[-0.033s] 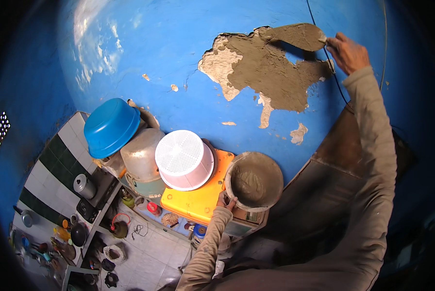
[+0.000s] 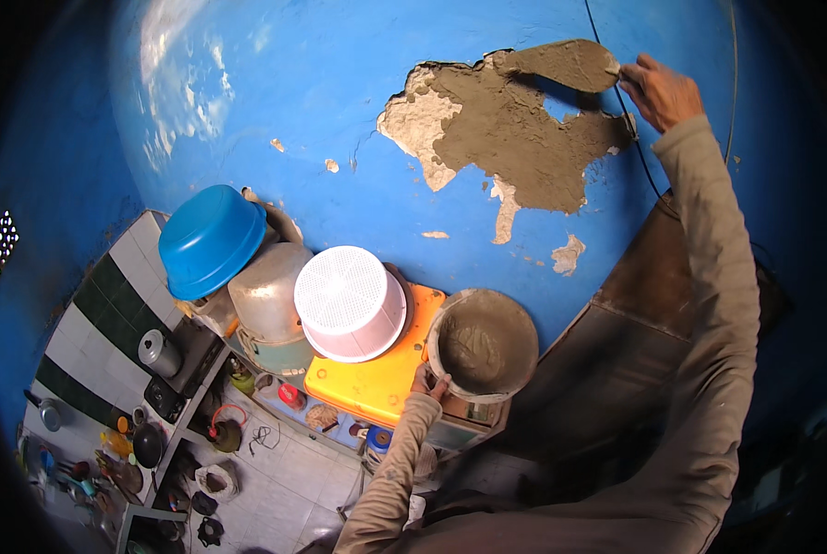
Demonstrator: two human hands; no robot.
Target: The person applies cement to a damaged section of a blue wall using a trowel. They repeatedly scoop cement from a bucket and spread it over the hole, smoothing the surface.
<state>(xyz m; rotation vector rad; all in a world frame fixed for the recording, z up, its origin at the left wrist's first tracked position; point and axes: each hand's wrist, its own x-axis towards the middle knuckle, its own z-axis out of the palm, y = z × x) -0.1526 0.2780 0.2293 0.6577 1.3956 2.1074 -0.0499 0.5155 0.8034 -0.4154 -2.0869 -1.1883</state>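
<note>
Right hand [image 2: 661, 90] grips flat trowel [image 2: 566, 63] on rough grey plaster patch [image 2: 524, 148]; left hand [image 2: 429, 382] holds round mortar bucket [image 2: 481, 347].

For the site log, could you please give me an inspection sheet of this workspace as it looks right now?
Surface: blue wall, paint flaked, grey mortar patch spread over the bare area.
Job's things: trowel loaded with mortar; bucket of mortar.
Clutter: blue basin, metal pot, white basket, orange crate.
Grippers: right hand holds the trowel; left hand grips the bucket rim.
Cables: black wire down the wall.
Surroundings: tiled counter, floor items.
</note>
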